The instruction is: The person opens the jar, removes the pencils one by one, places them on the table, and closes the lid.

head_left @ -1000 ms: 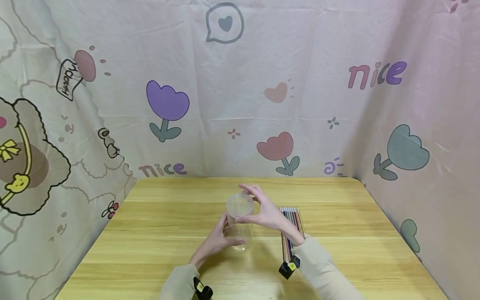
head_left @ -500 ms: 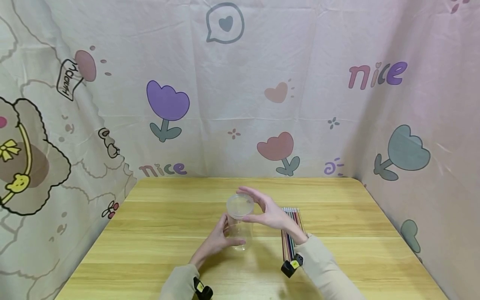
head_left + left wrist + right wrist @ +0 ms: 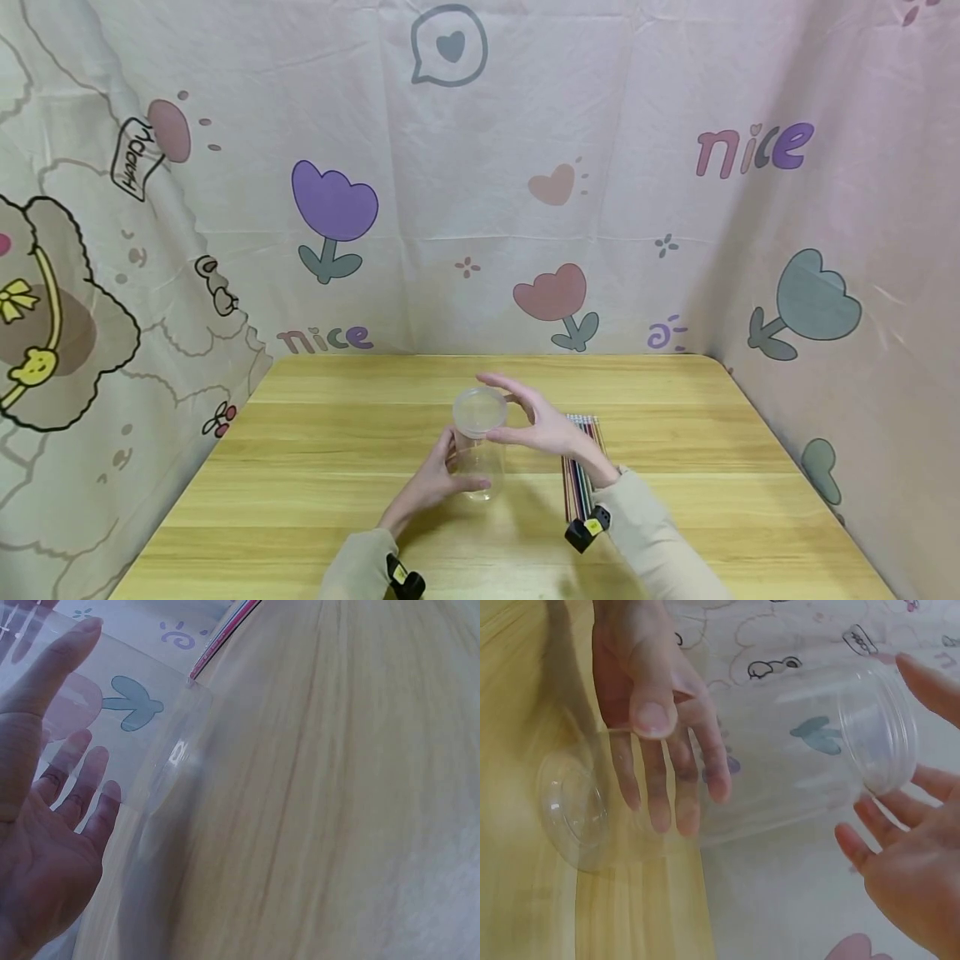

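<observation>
A clear plastic jar [image 3: 483,460] stands upright near the middle of the table, topped by a translucent round lid [image 3: 480,407]. My left hand [image 3: 431,482] grips the jar's lower body from the left, thumb across the front and fingers behind; they show through the wall in the right wrist view. Up at the rim, my right hand [image 3: 546,432] holds the lid's right side, its thumb in front and its fingers spread behind. The right wrist view shows these fingertips beside the lid [image 3: 885,731]; the jar looks see-through, with nothing visible inside.
Several colored pencils [image 3: 572,492] lie side by side on the wooden table [image 3: 315,492], right of the jar and partly under my right forearm. A printed curtain [image 3: 450,183] hangs behind the table and along both sides.
My right hand has shifted slightly rightward around the lid, its thumb sliding from the front toward the right edge. The left hand and jar have stayed in place.
</observation>
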`<state>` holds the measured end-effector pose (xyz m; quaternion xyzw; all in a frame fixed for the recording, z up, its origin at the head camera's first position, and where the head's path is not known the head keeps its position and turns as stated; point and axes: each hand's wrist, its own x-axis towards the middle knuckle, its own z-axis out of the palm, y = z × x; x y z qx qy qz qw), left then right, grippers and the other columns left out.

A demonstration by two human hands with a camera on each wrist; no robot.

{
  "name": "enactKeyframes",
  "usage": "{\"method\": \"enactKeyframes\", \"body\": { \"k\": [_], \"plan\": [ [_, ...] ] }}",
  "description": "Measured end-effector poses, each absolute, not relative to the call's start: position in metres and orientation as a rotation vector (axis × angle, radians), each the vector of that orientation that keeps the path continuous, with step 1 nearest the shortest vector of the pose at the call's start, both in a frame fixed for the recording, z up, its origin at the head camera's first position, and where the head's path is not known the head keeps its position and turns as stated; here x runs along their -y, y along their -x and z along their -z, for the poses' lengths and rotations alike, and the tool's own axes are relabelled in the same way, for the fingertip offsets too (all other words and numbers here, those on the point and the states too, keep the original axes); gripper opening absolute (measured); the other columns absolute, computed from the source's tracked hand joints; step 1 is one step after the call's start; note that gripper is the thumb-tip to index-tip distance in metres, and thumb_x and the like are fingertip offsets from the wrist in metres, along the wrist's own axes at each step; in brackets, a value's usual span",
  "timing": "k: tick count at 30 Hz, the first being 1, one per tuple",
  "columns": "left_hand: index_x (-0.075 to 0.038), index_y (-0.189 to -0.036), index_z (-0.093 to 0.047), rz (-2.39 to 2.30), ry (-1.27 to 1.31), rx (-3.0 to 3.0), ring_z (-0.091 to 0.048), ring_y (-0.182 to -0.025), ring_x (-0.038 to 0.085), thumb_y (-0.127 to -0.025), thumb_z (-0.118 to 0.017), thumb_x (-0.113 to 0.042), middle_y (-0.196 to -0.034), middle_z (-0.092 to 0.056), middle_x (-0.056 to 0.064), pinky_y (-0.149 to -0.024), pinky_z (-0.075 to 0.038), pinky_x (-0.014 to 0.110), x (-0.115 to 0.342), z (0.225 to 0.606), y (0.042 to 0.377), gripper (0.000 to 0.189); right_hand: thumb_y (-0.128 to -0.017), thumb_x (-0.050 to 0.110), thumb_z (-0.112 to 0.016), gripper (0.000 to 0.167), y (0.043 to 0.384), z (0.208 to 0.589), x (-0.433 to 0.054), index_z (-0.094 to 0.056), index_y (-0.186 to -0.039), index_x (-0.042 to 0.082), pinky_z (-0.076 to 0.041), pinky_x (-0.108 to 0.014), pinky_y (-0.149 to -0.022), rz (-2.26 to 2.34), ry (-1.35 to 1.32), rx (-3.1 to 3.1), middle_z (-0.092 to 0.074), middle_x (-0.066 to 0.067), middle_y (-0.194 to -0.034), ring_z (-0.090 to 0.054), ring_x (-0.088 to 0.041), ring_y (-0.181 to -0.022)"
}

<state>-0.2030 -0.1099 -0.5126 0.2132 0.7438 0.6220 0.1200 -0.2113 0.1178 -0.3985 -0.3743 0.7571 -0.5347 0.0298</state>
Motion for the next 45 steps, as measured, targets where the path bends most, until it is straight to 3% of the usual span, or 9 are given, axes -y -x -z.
{"method": "enactKeyframes", "body": {
  "k": [4, 10, 13, 19, 24, 33, 45],
  "plan": [
    [-0.013, -0.156, -0.019, -1.810, -0.626, -2.177, -0.036, -0.146, 0.047, -0.081, -0.084, -0.015, -0.160, -0.035, 0.021, -0.121, -0.029, 0.067, 0.110, 0.513, 0.203, 0.099, -0.090, 0.004, -0.071, 0.068, 0.214, 0.400, -0.121, -0.041, -0.151, 0.004, -0.038, -0.048, -0.116, 1.679, 1.204, -2.254, -0.047, -0.016, -0.155, -0.051, -0.032, -0.132],
    [-0.015, -0.156, -0.019, -1.814, -0.599, -2.172, -0.038, -0.144, 0.047, -0.081, -0.084, -0.014, -0.160, -0.035, 0.021, -0.120, -0.031, 0.066, 0.110, 0.513, 0.202, 0.100, -0.080, 0.012, -0.084, 0.078, 0.213, 0.404, -0.115, -0.046, -0.149, 0.011, -0.049, -0.038, -0.106, 1.662, 1.128, -2.467, -0.056, -0.012, -0.144, -0.055, -0.022, -0.124],
    [-0.014, -0.156, -0.020, -1.817, -0.590, -2.173, -0.039, -0.143, 0.047, -0.081, -0.084, -0.014, -0.160, -0.035, 0.021, -0.120, -0.033, 0.065, 0.110, 0.512, 0.202, 0.099, -0.077, 0.013, -0.086, 0.082, 0.212, 0.405, -0.112, -0.047, -0.148, 0.010, -0.051, -0.039, -0.105, 1.652, 1.133, -2.536, -0.055, -0.016, -0.139, -0.053, -0.024, -0.124],
    [-0.013, -0.155, -0.021, -1.814, -0.601, -2.187, -0.039, -0.144, 0.047, -0.080, -0.085, -0.014, -0.159, -0.037, 0.021, -0.120, -0.032, 0.066, 0.111, 0.513, 0.203, 0.099, -0.084, 0.009, -0.080, 0.081, 0.213, 0.402, -0.116, -0.038, -0.153, 0.009, -0.042, -0.048, -0.115, 1.670, 1.157, -2.359, -0.043, -0.013, -0.157, -0.047, -0.035, -0.137],
    [-0.013, -0.155, -0.020, -1.820, -0.617, -2.173, -0.040, -0.143, 0.047, -0.081, -0.084, -0.013, -0.159, -0.036, 0.021, -0.120, -0.034, 0.064, 0.111, 0.514, 0.203, 0.098, -0.088, 0.004, -0.074, 0.077, 0.215, 0.402, -0.117, -0.036, -0.154, 0.006, -0.033, -0.055, -0.121, 1.709, 1.207, -2.227, -0.044, -0.016, -0.157, -0.042, -0.039, -0.143],
    [-0.013, -0.154, -0.022, -1.821, -0.623, -2.183, -0.041, -0.142, 0.047, -0.080, -0.085, -0.012, -0.158, -0.037, 0.021, -0.119, -0.035, 0.063, 0.110, 0.513, 0.203, 0.097, -0.080, 0.016, -0.084, 0.079, 0.212, 0.407, -0.113, -0.046, -0.150, 0.014, -0.041, -0.053, -0.112, 1.698, 0.992, -2.453, -0.056, -0.007, -0.148, -0.056, -0.026, -0.125],
    [-0.013, -0.155, -0.021, -1.826, -0.624, -2.172, -0.040, -0.143, 0.048, -0.080, -0.085, -0.012, -0.159, -0.036, 0.021, -0.119, -0.036, 0.063, 0.109, 0.513, 0.203, 0.098, -0.074, 0.017, -0.088, 0.080, 0.208, 0.411, -0.108, -0.052, -0.145, 0.011, -0.043, -0.043, -0.105, 1.700, 1.022, -2.623, -0.062, -0.010, -0.141, -0.057, -0.027, -0.120]
  ]
}}
